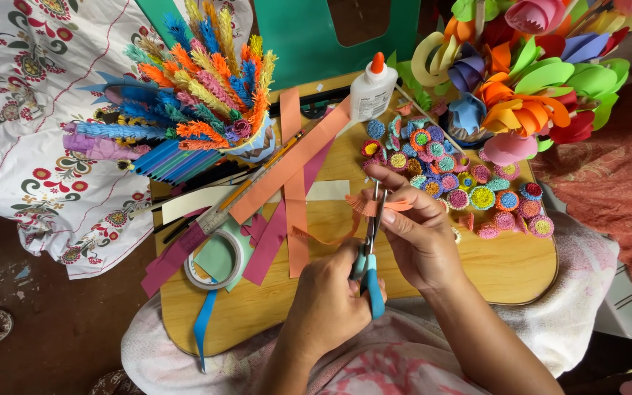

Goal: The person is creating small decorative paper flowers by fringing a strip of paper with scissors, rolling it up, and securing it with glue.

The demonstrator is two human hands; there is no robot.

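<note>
We were mid-fringing, it seemed: our left hand (330,292) gripped the scissors (369,249), our right hand (415,230) pinched the orange strip (374,205) just beside the rosettes (462,186), and the next snip called for even spacing.

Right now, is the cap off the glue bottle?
No, the white glue bottle stands upright at the far edge of the wooden board with its orange cap on.
</note>
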